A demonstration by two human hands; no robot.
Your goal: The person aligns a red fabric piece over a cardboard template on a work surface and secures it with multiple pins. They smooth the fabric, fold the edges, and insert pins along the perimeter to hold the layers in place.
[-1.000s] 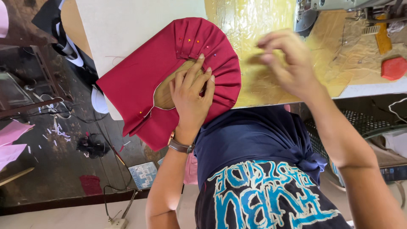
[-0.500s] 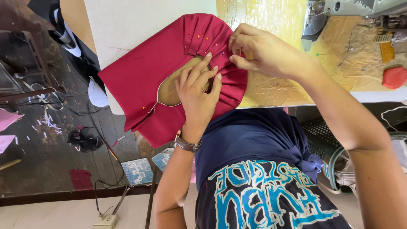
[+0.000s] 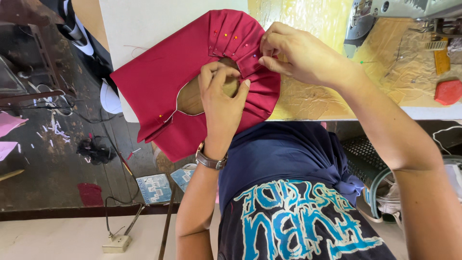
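A crimson pleated fabric piece (image 3: pixel 163 77) with a curved neckline cut-out lies over the table's edge, its pleats held by several coloured-head pins (image 3: pixel 226 34). My left hand (image 3: pixel 221 101) presses flat on the fabric at the cut-out, fingers bent onto a pleat. My right hand (image 3: pixel 298 55) pinches the pleated edge at the cut-out's upper right, thumb and fingertips closed on the cloth near a pin. A wristwatch (image 3: pixel 210 161) sits on my left wrist.
A sewing machine (image 3: pixel 385 14) stands on the table at the upper right, with a red object (image 3: pixel 448 91) beside it. The table (image 3: pixel 337 91) has a yellowish plastic-covered top. On the dark floor at left lie cables, a power strip (image 3: pixel 115 243) and pink scraps (image 3: pixel 7 125).
My right hand came down from the air onto the pleated edge and pinched it. My left hand shifted slightly on the cut-out, curling its fingers. The view moved closer.
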